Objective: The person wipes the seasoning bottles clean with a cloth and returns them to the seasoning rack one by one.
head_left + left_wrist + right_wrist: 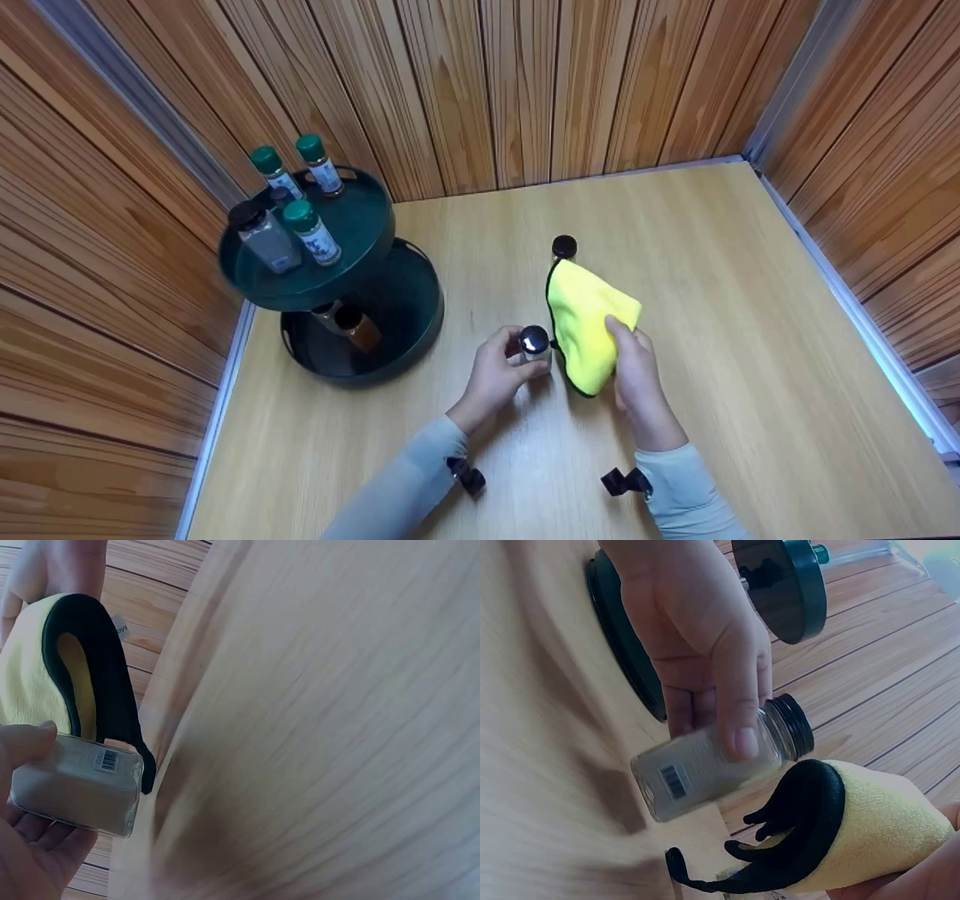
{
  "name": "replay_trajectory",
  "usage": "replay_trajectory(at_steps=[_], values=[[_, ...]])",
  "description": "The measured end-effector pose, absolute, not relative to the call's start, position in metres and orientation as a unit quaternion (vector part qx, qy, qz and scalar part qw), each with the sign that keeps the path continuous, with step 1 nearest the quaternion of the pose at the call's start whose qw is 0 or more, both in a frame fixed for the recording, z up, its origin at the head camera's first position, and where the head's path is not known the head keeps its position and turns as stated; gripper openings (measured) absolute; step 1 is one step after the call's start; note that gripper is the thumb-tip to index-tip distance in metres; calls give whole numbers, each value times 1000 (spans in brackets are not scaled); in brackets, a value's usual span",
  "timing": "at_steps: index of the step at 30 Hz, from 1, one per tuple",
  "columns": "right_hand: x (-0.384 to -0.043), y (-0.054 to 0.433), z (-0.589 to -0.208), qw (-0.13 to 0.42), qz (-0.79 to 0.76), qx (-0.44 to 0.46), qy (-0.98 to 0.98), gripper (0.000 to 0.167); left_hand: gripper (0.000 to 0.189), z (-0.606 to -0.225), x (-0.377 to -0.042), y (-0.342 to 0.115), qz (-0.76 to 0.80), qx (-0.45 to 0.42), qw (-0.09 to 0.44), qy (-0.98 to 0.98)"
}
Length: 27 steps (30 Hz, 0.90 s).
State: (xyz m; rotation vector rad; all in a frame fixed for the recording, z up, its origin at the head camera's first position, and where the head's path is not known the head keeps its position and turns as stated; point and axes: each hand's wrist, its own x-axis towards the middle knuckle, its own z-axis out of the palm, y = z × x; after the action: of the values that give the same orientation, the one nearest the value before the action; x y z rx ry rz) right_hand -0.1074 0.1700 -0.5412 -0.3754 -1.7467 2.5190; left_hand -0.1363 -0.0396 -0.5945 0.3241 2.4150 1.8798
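My left hand (499,375) grips a clear spice jar (705,761) with a black lid, thumb on one side and fingers on the other. A barcode label shows low on the jar, and pale contents are visible through its wall. In my right hand (636,367) is a folded yellow cloth (589,322) with black edging, pinched along its right side. The cloth hangs right beside the jar, and its dark inner side shows in both wrist views. Behind the cloth's top stands another jar with a dark lid (564,247), its body mostly hidden.
A dark green two-tier round rack (367,210) stands at the left. Its upper tier bears several jars, including green-capped ones (313,234) and a larger dark-capped jar (270,241). Below, a jar of brown contents (361,334) sits on the lower tier. Wood-panelled walls (517,90) enclose the table (750,337).
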Motion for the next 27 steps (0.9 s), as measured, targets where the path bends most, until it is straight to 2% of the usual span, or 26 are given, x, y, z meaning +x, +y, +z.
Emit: replay_trajectory(at_steps=[10, 18, 27], values=[[-110, 151, -541, 16, 797, -123, -591, 33, 46, -600, -136, -41, 600, 123, 37, 790], [-113, 137, -535, -17, 769, -129, -626, 30, 46, -603, -136, -42, 586, 109, 70, 800], [-116, 127, -534, -37, 653, -92, -751, 32, 53, -602, -137, -39, 573, 101, 86, 808]])
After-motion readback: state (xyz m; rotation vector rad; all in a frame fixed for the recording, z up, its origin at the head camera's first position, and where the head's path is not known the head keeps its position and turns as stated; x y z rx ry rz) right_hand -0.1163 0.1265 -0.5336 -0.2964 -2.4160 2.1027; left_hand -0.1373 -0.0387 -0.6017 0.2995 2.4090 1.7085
